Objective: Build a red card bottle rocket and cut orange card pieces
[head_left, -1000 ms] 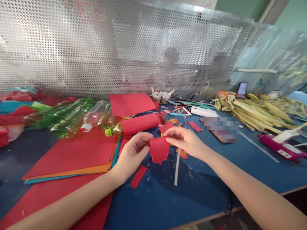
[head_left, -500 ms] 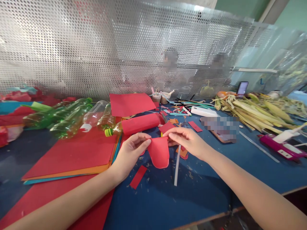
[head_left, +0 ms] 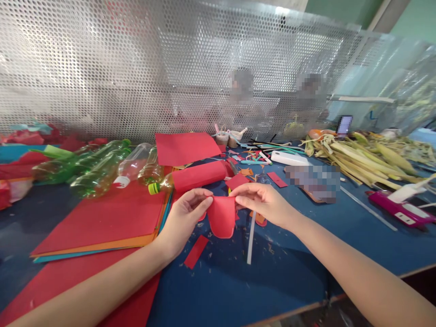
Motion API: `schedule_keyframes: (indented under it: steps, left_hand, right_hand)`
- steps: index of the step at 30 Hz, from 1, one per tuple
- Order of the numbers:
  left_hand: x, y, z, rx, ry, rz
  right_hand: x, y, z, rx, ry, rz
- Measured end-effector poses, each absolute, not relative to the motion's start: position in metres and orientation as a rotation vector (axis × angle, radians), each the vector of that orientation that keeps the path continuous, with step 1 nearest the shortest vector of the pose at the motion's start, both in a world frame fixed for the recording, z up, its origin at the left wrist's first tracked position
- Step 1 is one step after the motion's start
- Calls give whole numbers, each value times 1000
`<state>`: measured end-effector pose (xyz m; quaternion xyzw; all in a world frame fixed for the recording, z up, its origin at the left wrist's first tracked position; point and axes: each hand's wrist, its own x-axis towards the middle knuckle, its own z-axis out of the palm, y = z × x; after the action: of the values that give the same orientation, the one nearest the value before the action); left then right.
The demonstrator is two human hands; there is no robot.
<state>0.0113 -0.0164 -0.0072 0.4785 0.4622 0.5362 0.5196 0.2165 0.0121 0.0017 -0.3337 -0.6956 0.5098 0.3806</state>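
Between my hands hangs a red paper piece (head_left: 222, 219) with a straight top and a rounded lower end. My left hand (head_left: 185, 218) pinches its upper left corner between thumb and fingertips. The upper right corner is pinched by my right hand (head_left: 267, 203). Just behind lies a bottle wrapped in red paper (head_left: 199, 176), its yellow-green cap (head_left: 154, 188) pointing left. A small red rectangle of paper (head_left: 196, 252) rests on the blue table (head_left: 218, 290) below my left hand. A narrow white strip (head_left: 251, 238) lies below my right hand.
Coloured paper sheets (head_left: 102, 222) are stacked at left, with green plastic bottles (head_left: 102, 170) behind. Paper scraps, a white device (head_left: 289, 158) and a phone (head_left: 311, 184) lie right of centre. Dried husks (head_left: 368, 159) and a purple power strip (head_left: 402, 209) are farther right. A perforated metal screen (head_left: 136, 68) stands behind.
The red paper piece has tilted so its face and rounded end hang lower and show more fully. It has also shifted slightly left. My hands keep pinching its top corners.
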Motion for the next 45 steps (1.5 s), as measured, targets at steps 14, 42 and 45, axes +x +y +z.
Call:
schedule_keyframes:
  steps: [14, 42, 45]
  left_hand:
    - [12, -20, -7, 1026, 969, 1290]
    - [15, -24, -2, 1078, 1005, 1191]
    - [14, -24, -3, 1091, 1007, 1179]
  right_hand:
    - [218, 20, 2, -941, -1735, 1124]
    - [213, 15, -1, -901, -1739, 1240]
    - [214, 15, -2, -909, -1754, 1222]
